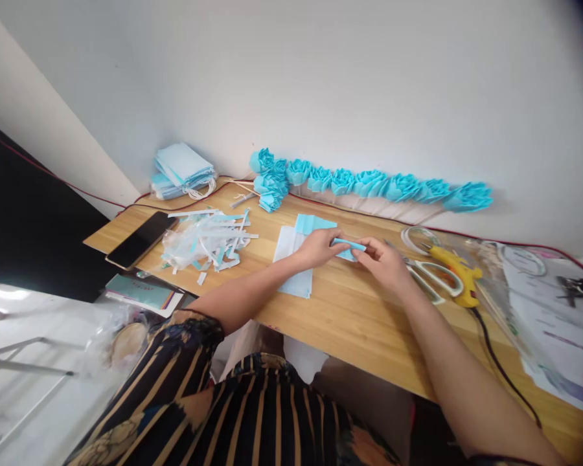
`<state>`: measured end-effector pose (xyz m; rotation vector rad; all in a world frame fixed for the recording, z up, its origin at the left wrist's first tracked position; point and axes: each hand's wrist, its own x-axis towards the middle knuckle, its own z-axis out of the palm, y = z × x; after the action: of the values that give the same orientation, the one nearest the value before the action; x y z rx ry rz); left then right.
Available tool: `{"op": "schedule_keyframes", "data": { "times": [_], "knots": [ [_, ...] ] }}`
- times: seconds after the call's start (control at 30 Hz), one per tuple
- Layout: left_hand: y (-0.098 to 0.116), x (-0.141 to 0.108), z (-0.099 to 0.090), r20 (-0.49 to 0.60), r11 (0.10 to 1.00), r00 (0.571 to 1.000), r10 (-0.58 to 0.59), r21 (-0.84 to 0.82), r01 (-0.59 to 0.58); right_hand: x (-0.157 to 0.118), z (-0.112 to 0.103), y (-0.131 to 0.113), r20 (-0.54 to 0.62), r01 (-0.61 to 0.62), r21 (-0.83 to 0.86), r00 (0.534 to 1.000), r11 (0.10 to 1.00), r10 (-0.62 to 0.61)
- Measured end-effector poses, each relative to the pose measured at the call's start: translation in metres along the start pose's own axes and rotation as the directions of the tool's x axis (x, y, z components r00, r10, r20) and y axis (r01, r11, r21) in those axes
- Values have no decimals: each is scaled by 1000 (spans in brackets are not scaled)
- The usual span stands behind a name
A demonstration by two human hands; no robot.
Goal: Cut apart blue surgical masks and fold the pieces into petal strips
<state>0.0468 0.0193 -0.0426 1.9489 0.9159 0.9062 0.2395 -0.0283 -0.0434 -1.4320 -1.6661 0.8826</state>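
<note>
Between my two hands is a folded piece of blue mask fabric (348,245), its top edge pinched into a narrow fold. My left hand (320,248) grips its left end with thumb and fingers. At the right end, my right hand (379,260) pinches the same piece. Under and beside my left wrist lie flat pale mask sheets (294,285), with a brighter blue sheet (315,223) just behind them. Scissors (434,279) with white handles rest right of my right hand, their blades partly hidden behind it.
Blue fabric flowers (342,182) on sticks line the wall. A mask stack (184,167), a phone (143,240) and a heap of cut strips (208,239) sit left. A yellow glue gun (454,272), its cable and papers (548,310) are right.
</note>
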Motion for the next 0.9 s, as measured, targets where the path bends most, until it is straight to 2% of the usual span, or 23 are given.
{"op": "schedule_keyframes", "data": {
  "times": [0.07,0.17,0.3,0.5,0.8,0.9],
  "knots": [
    [2,0,-1,11,997,999,-33,-66,34,1,0,-1,12,-27,88,1000,996,26],
    [8,-3,-6,52,951,993,-105,-287,116,2,-1,-6,-45,-52,219,997,974,63],
    [15,-6,-13,65,847,989,-134,-510,148,2,-1,-10,-17,-138,482,986,865,167],
    [13,-6,-11,86,816,987,-135,-556,160,1,-1,-7,104,-202,670,978,714,179],
    [11,-9,-9,149,694,974,-172,-683,227,2,1,-3,153,-231,788,971,571,182],
    [13,-9,-9,155,685,972,-179,-690,236,1,2,-3,162,-228,804,973,549,167]
  ]
}}
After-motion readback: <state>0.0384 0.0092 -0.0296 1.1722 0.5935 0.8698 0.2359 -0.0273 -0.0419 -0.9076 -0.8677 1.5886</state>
